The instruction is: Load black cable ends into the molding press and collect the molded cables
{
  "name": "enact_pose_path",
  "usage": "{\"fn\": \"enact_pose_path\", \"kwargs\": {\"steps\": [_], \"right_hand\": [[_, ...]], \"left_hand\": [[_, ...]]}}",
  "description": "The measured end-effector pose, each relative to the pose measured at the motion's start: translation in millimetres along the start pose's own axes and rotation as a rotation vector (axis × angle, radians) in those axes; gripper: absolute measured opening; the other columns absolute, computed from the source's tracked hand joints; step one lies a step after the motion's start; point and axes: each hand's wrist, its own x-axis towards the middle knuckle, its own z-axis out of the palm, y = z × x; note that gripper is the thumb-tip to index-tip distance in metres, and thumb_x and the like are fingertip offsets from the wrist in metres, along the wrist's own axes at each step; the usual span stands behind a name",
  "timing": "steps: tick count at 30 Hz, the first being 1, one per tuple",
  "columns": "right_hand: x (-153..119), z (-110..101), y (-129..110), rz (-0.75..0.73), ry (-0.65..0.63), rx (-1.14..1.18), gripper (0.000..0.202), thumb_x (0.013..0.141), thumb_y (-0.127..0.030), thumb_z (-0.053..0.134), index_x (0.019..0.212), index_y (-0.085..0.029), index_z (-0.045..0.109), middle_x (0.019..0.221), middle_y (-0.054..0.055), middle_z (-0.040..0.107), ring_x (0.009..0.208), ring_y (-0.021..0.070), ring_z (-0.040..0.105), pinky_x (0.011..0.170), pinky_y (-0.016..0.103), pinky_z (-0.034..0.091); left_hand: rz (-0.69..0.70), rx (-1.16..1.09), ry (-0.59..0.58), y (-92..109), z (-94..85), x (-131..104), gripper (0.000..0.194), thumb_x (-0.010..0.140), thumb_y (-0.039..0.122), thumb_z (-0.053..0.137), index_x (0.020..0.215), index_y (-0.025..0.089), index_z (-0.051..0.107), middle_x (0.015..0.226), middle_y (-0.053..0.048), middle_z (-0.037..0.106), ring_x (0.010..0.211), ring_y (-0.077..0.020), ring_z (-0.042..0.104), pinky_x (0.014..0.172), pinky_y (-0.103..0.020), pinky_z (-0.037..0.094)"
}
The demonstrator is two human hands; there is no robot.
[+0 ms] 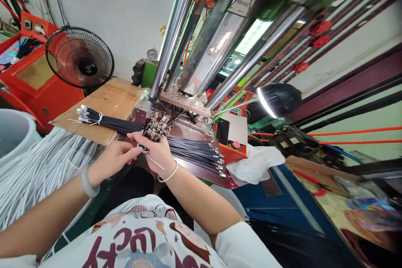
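Observation:
My right hand [159, 153] is wrapped round a bundle of black cables [158, 125], whose metal connector ends stick up above the fingers. My left hand [117, 155] is closed at the same bundle, thumb and fingers pinching a white tie [155, 161] that loops round it. The tie's loose end trails over my right palm. Behind the hands, another bundle of black cables [116, 124], bound with a white tie at its left end, lies across the table. More black cables with metal ends [196, 150] are spread to the right. The lower part of the held bundle is hidden.
A press machine [188, 100] with steel columns stands just beyond the hands. At left are a black fan [80, 56], cardboard [103, 98] and a heap of pale cables [47, 171]. To the right are a lamp [279, 98], a red button [235, 145] and a white cloth [256, 163].

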Motion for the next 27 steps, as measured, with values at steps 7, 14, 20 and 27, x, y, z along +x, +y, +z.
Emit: {"fn": "enact_pose_path", "kwargs": {"steps": [7, 14, 20, 27], "right_hand": [[-48.2, -12.0, 47.1, -0.131, 0.035, -0.29, 0.012, 0.069, -0.033, 0.084, 0.074, -0.028, 0.075, 0.084, 0.001, 0.077, 0.079, 0.0227, 0.07, 0.086, 0.042, 0.059], [-41.2, -17.8, 68.6, 0.112, 0.15, -0.013, 0.025, 0.064, -0.041, 0.086, 0.072, -0.022, 0.071, 0.08, 0.003, 0.078, 0.08, 0.0225, 0.071, 0.081, 0.04, 0.057], [-29.2, -20.4, 98.1, 0.083, 0.111, -0.074, 0.028, 0.06, -0.042, 0.089, 0.065, -0.022, 0.069, 0.079, 0.004, 0.077, 0.085, 0.0233, 0.071, 0.094, 0.044, 0.054], [-45.1, -22.1, 89.1, -0.056, -0.111, -0.296, 0.034, 0.072, -0.052, 0.081, 0.06, -0.025, 0.063, 0.065, 0.002, 0.069, 0.079, 0.0241, 0.069, 0.097, 0.05, 0.053]], "left_hand": [[-0.161, -0.337, -0.237, -34.2, 30.5, -24.7, 0.033, 0.067, 0.048, 0.07, 0.058, 0.016, 0.062, 0.056, -0.002, 0.062, 0.047, -0.0104, 0.048, 0.047, -0.022, 0.037], [-0.255, -0.312, -0.087, -76.0, 54.9, -39.0, 0.043, 0.076, 0.056, 0.051, 0.056, 0.019, 0.049, 0.049, 0.0, 0.047, 0.046, -0.0097, 0.038, 0.047, -0.023, 0.028], [-0.284, 0.114, 0.014, -119.2, 45.7, -40.9, 0.038, 0.08, 0.045, 0.055, 0.053, 0.019, 0.051, 0.049, 0.002, 0.042, 0.051, -0.0124, 0.038, 0.055, -0.029, 0.025], [-0.417, 0.505, -0.087, -179.6, 46.2, -73.5, 0.035, 0.098, 0.042, 0.052, 0.079, 0.016, 0.066, 0.078, -0.004, 0.067, 0.08, -0.0201, 0.064, 0.079, -0.035, 0.048]]}}
